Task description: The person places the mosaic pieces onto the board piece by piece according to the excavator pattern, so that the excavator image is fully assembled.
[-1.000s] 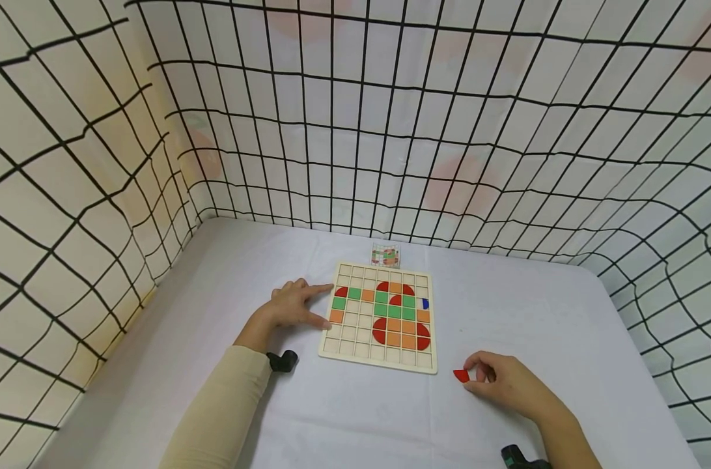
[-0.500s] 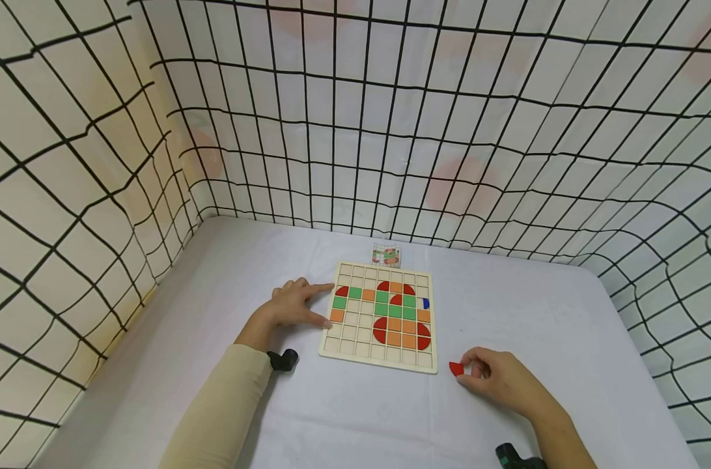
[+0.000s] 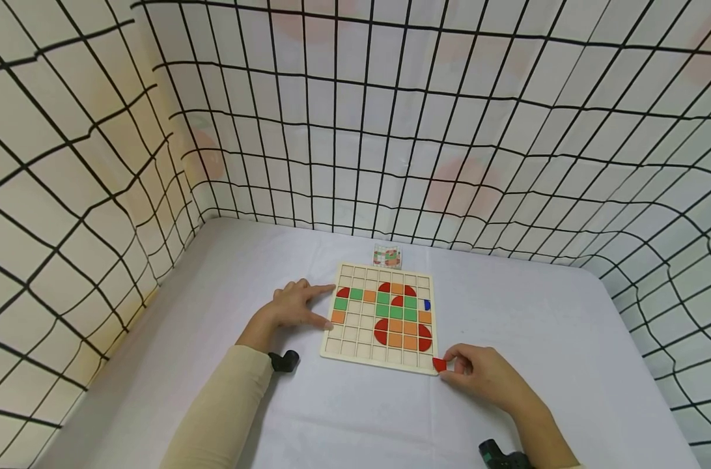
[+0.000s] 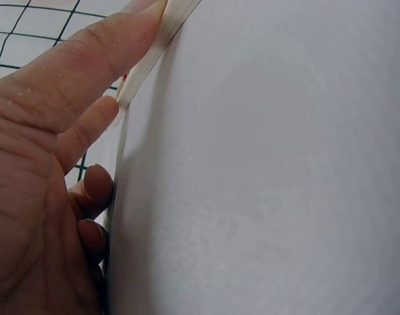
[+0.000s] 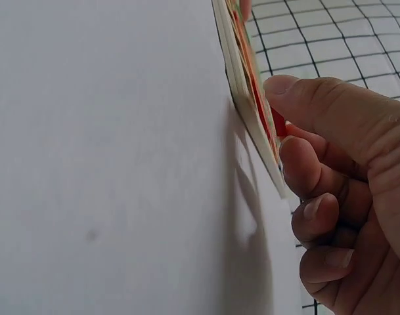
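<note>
A pale wooden grid board [image 3: 349, 332] lies on the white-covered table, with green and orange squares and red rounded pieces set in some cells. My left hand [image 3: 293, 305] rests at its left edge, thumb and forefinger spread and touching the rim; the left wrist view shows the thumb [image 4: 114, 49] against that rim. Between thumb and fingertips my right hand [image 3: 478, 372] pinches a red quarter-circle tile [image 3: 439, 365] at the board's near right corner. In the right wrist view the red tile [image 5: 278, 123] is mostly hidden behind the thumb.
Behind the board stands a small picture card [image 3: 387, 256] with a coloured grid pattern. A blue piece [image 3: 427, 305] sits in a cell near the board's right edge. Black wire mesh [image 3: 355, 130] rises at the back and both sides of the table.
My right hand has moved left with the red quarter-circle tile, from the bare tabletop to the board's near right corner. The left hand stays at the left edge.
</note>
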Demonstrator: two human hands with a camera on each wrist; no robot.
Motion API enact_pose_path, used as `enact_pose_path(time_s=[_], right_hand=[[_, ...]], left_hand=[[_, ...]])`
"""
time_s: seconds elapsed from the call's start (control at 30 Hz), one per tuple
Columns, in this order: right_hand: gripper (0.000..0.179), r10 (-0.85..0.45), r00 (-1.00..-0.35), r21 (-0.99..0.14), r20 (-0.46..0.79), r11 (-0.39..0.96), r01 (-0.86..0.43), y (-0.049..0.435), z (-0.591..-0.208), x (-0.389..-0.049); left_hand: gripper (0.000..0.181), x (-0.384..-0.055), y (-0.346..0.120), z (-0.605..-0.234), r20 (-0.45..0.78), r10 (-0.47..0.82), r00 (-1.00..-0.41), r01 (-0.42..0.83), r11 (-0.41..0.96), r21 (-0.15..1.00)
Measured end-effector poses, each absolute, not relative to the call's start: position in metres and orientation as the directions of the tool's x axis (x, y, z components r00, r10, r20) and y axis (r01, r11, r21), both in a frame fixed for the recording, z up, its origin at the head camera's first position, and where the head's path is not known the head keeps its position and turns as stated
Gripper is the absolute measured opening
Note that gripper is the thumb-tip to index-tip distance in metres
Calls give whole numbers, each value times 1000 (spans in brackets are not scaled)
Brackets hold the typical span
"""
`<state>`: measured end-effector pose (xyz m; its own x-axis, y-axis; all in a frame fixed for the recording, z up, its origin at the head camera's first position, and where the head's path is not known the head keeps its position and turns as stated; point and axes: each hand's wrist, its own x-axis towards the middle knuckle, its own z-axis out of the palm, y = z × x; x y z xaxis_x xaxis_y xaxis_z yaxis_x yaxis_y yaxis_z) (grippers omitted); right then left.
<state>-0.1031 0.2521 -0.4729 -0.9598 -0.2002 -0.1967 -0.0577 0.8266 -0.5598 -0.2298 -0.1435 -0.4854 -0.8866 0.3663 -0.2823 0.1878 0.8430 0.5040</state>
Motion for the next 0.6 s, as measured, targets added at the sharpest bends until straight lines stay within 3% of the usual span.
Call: enact_pose_path(time_s=[0.6], right_hand=[[20, -295, -951, -548, -93, 812, -198, 204, -470, -119]], left_hand=[[92, -228, -143, -484, -278, 371, -886, 188, 835, 517]])
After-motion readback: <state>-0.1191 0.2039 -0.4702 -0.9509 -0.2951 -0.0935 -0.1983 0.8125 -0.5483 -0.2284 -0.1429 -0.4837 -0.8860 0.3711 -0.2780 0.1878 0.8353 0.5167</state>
